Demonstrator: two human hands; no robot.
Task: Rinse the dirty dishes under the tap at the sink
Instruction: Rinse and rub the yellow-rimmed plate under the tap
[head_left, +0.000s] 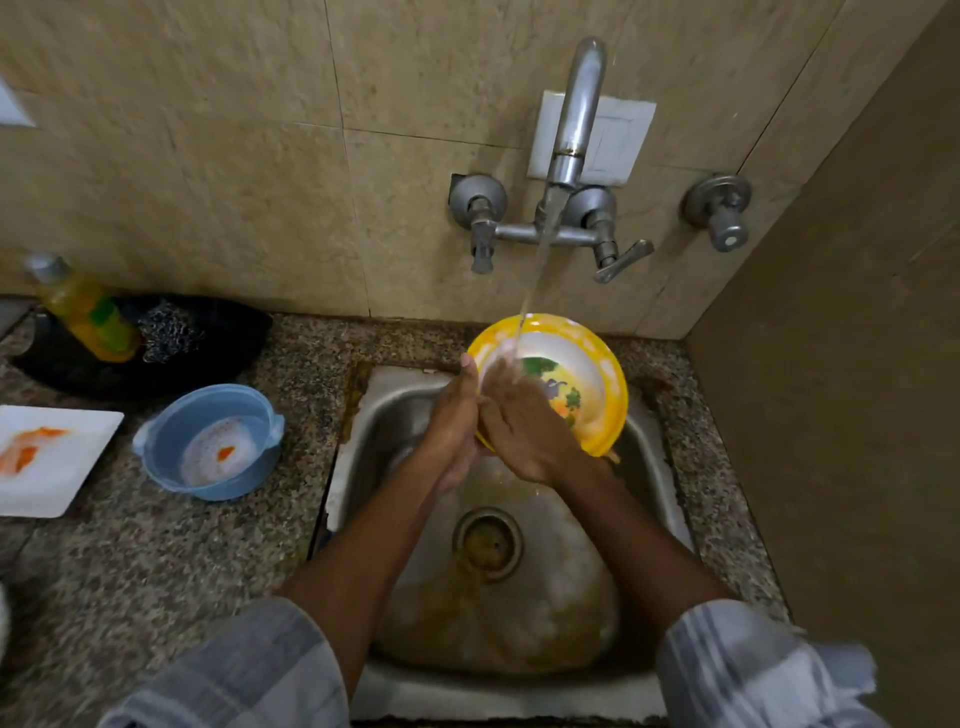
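My left hand (451, 415) grips the near-left rim of the yellow plate (587, 379), tilted over the sink (519, 691). My right hand (519, 421) lies flat on its face, under the stream from the tap (574, 130). Hands touching each other. Left, on the granite counter (156, 571): blue bowl (171, 441) with suds, white plate (47, 483) smeared orange, soap bottle (85, 312).

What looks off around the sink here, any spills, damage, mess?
Brown grime lines the seam where the sink meets the granite counter, heaviest at its left edge and back corners. Yellowish murky water sits around the drain. Nothing looks broken or tipped; the yellow plate is tilted on purpose under the tap.
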